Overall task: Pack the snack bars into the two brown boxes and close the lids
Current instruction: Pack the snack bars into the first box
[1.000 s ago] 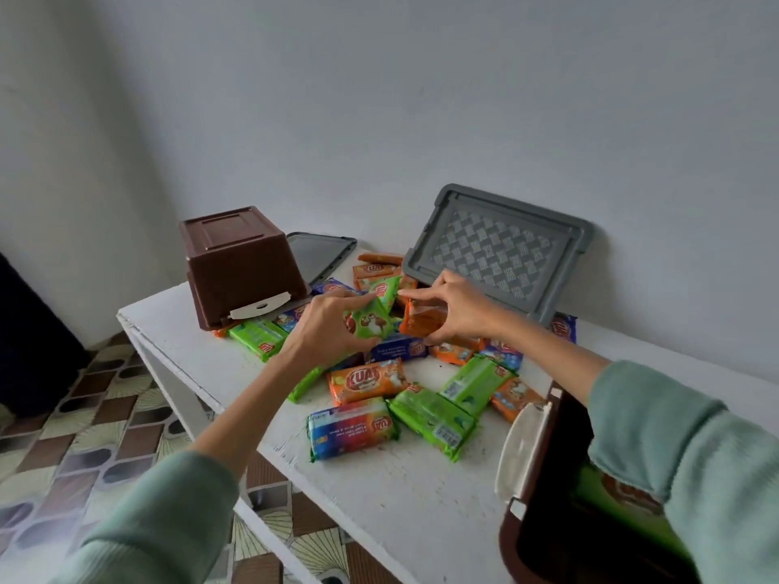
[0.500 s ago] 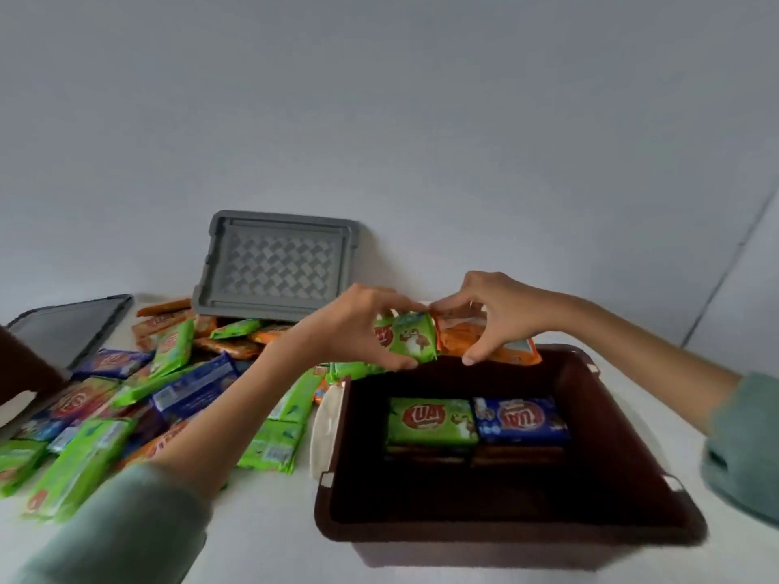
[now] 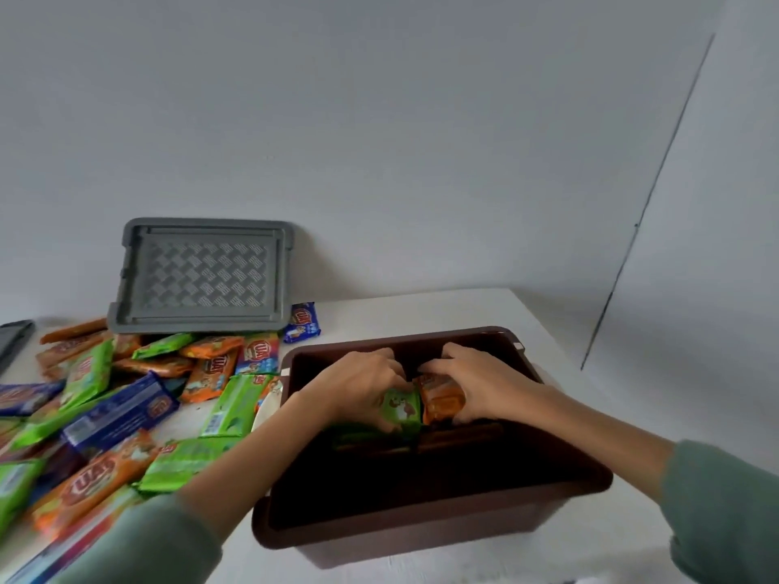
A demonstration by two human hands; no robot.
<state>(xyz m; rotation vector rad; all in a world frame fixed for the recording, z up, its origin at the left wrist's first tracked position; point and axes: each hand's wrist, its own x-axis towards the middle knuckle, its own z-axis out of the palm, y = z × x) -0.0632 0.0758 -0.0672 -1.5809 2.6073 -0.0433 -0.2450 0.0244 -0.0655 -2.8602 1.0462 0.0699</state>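
Both my hands are down inside an open brown box (image 3: 421, 524) on the white table. My left hand (image 3: 358, 385) grips a green snack bar (image 3: 402, 408). My right hand (image 3: 480, 383) grips an orange snack bar (image 3: 442, 400) right beside it. The two bars sit side by side on top of bars lying in the box, which are mostly hidden in shadow. Several loose green, orange and blue snack bars (image 3: 126, 410) are piled on the table left of the box.
A grey lid (image 3: 202, 276) leans against the wall behind the pile. A second dark lid's edge (image 3: 12, 339) shows at the far left. The table's right corner (image 3: 518, 305) is just behind the box, and the wall stands close.
Both hands carried the green and orange bars from the pile over to the box and have now lowered them from above the rim down onto the bars inside.
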